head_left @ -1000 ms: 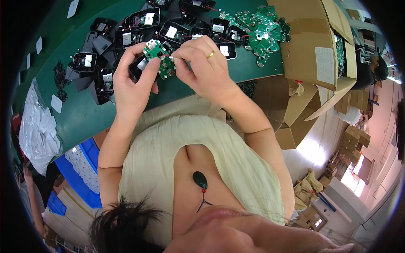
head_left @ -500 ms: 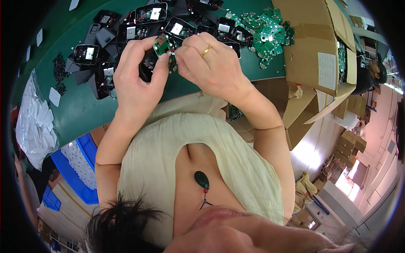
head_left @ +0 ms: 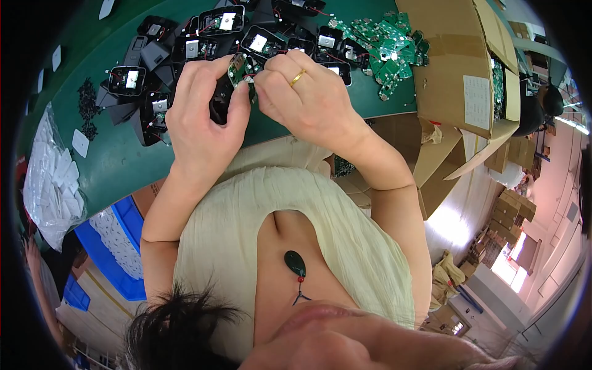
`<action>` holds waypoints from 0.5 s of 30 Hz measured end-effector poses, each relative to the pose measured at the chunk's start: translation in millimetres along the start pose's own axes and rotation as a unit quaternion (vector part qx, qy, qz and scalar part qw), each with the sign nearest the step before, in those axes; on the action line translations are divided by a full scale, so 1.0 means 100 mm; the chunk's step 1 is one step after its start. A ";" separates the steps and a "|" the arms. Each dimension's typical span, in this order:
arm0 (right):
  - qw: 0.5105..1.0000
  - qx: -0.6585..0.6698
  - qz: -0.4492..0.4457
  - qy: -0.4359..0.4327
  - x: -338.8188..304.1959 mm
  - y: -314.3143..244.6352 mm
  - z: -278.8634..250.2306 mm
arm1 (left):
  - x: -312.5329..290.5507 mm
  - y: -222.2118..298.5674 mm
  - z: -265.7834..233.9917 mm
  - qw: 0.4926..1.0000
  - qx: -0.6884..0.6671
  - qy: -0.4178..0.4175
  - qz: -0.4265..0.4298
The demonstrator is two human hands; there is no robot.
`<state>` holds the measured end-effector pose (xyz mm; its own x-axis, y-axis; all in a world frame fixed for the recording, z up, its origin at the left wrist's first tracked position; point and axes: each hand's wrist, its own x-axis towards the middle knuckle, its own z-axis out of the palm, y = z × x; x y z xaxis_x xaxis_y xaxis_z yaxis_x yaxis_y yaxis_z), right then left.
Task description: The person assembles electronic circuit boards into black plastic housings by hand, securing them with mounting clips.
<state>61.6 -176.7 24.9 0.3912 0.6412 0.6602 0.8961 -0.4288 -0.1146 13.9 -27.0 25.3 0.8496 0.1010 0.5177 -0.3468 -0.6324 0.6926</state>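
Observation:
My left hand [head_left: 205, 117] is closed around a small green circuit board [head_left: 237, 69], gripped between thumb and fingers. A black plastic housing [head_left: 219, 102] shows in the gap of that hand, behind the board. My right hand [head_left: 306, 91], with a ring on one finger, is pinched at the board's right edge. A small white connector [head_left: 249, 79] shows beside its fingertips. Whatever the right fingertips hold is hidden. Just beyond my hands lie several open black housings [head_left: 259, 42], with silver metal plates and red wires inside.
A heap of green circuit boards [head_left: 391, 52] lies right of the housings, beside a tall cardboard box [head_left: 456, 68]. On the left are small black parts [head_left: 86, 108], a white plate [head_left: 80, 142] and a plastic bag of white pieces [head_left: 55, 185]. A blue bin [head_left: 126, 280] stands below the table edge.
The circuit board has tilted a little between my hands, showing its face more edge-on. Both hands have stayed almost in place, with the left thumb shifted slightly right.

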 end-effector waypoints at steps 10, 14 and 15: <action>0.999 -0.039 -0.015 -0.018 0.05 -0.05 -0.05 | 0.00 0.04 0.00 1.000 0.006 -0.010 0.000; 0.999 -0.032 -0.017 -0.023 0.06 -0.08 -0.06 | -0.01 0.03 0.00 1.000 0.001 -0.007 0.007; 0.999 -0.023 -0.021 -0.027 0.06 -0.08 -0.06 | -0.01 0.02 0.01 1.000 -0.010 -0.007 0.013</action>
<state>55.9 -173.2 34.2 0.3650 0.6918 0.6231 0.9018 -0.4291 -0.0518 12.5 -29.0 25.8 0.8454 0.0737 0.5291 -0.3767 -0.6200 0.6883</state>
